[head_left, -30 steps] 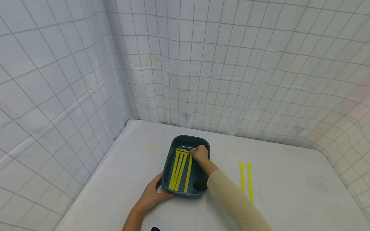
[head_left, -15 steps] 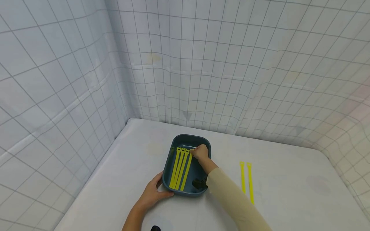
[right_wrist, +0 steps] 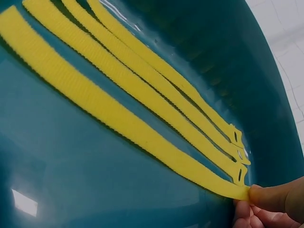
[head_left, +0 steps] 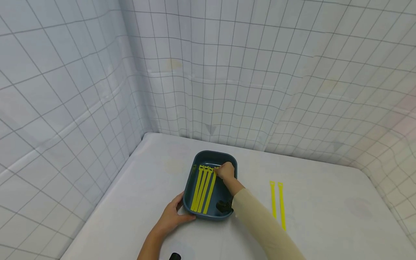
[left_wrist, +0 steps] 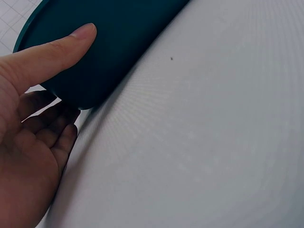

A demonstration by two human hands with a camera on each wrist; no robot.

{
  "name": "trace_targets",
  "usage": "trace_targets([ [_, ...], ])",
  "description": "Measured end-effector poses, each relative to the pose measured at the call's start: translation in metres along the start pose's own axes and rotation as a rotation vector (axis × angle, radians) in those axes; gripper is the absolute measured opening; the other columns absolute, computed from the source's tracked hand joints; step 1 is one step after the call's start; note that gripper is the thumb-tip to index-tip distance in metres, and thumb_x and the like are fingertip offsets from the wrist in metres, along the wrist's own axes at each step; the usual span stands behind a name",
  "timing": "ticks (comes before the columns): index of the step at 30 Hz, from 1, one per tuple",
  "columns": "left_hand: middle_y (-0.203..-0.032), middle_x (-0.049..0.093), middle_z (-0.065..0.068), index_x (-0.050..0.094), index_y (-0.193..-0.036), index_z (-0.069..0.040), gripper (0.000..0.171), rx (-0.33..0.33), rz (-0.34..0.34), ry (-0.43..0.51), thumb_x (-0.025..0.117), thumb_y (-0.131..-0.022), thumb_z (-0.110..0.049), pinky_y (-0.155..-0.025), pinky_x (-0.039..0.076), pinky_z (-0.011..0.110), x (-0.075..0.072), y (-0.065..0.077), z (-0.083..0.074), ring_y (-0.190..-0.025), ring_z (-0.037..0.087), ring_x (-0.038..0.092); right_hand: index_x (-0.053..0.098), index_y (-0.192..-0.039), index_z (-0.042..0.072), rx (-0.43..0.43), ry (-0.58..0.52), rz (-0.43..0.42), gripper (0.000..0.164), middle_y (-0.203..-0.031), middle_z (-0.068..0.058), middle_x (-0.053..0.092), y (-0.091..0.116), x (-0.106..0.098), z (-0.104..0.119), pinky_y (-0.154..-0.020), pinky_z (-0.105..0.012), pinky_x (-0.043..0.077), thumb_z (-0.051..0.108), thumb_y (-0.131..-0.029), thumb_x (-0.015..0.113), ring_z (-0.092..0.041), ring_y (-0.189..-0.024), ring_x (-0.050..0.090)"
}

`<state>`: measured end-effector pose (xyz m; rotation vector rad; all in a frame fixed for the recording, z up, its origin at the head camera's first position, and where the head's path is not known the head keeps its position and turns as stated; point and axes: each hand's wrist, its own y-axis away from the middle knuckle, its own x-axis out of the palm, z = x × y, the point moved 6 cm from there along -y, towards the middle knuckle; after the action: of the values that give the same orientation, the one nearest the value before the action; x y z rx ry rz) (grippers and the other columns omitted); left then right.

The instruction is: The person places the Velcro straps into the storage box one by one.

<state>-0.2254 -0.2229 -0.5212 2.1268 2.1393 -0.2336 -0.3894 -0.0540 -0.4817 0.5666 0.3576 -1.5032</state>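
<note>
A dark teal rectangular tray (head_left: 224,187) stands on the white table, with several yellow hook-and-loop cable straps (head_left: 199,191) laid side by side in it. My left hand (head_left: 170,218) holds the tray's near left corner. In the left wrist view, its thumb (left_wrist: 61,54) presses the outer wall and the other fingers bend around the corner. Inside the tray, my right hand (head_left: 226,171) pinches the slotted-head end of the rightmost strap (right_wrist: 123,128) between thumb and fingers. That end is hidden by the fingers; the strap's other end lies toward the near wall.
Two more yellow straps, a left one (head_left: 273,202) and a right one (head_left: 282,207), lie on the table right of the tray. A dark object (head_left: 224,206) shows beside the right sleeve. A black object (head_left: 174,256) sits at the bottom edge. Grid-patterned white curtains (head_left: 227,90) surround the table.
The rightmost strap's near end has swung left, closer to the other straps, over the first half second. My right hand keeps its pinch, and my left hand stays on the tray corner.
</note>
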Motion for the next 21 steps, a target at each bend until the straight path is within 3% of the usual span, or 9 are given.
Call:
trace_targets([
  [9, -0.14, 0.04, 0.01, 0.039, -0.139, -0.007, 0.092, -0.014, 0.004, 0.02, 0.086, -0.06, -0.013, -0.107, 0.028, 0.035, 0.0, 0.0, -0.001, -0.13, 0.027, 0.033, 0.033, -0.046, 0.012, -0.072, 0.074, -0.031, 0.05, -0.044, 0.002, 0.034, 0.003, -0.001, 0.003, -0.035, -0.016, 0.03, 0.006, -0.084, 0.064, -0.01, -0.039, 0.036],
  [16, -0.14, 0.039, 0.012, 0.039, -0.138, -0.005, 0.089, 0.005, 0.017, 0.031, 0.085, -0.063, -0.013, -0.108, 0.028, 0.037, 0.0, 0.002, -0.003, -0.13, 0.029, 0.032, 0.033, -0.046, 0.012, -0.094, 0.098, -0.047, 0.049, -0.044, 0.002, 0.033, 0.004, -0.003, 0.005, -0.036, -0.017, 0.03, 0.005, -0.083, 0.064, -0.01, -0.04, 0.037],
  [21, -0.141, 0.039, 0.01, 0.038, -0.139, -0.007, 0.091, 0.003, 0.021, 0.031, 0.086, -0.062, -0.014, -0.108, 0.027, 0.035, -0.001, 0.001, -0.003, -0.131, 0.026, 0.031, 0.039, -0.046, 0.012, -0.173, 0.176, -0.078, 0.047, -0.043, 0.002, 0.037, 0.006, -0.005, 0.012, -0.036, -0.019, 0.032, 0.008, -0.084, 0.065, -0.011, -0.039, 0.038],
])
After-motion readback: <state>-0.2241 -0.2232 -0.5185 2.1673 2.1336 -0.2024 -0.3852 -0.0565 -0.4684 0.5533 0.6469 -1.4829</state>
